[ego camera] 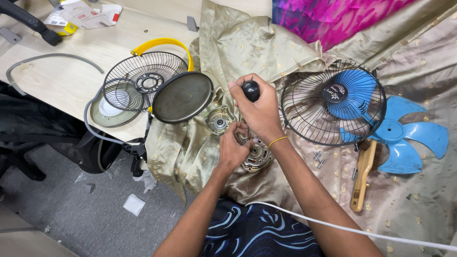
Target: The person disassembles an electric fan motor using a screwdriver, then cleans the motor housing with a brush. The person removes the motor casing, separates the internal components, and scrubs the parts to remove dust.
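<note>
Gripping a screwdriver handle over a fan motor
Right hand fingers wrap the black handle; left hand fingers pinch the motor at centre, wire guard at 3 o'clock.

Shiny metal motor — glossy, perhaps satin, cloth.

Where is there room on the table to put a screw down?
Bare wood lies behind the wire guard, toward the papers. Bare cloth lies right of the brush, below the blue blade. It is crowded around the motor, where the left hand and right hand work.
</note>
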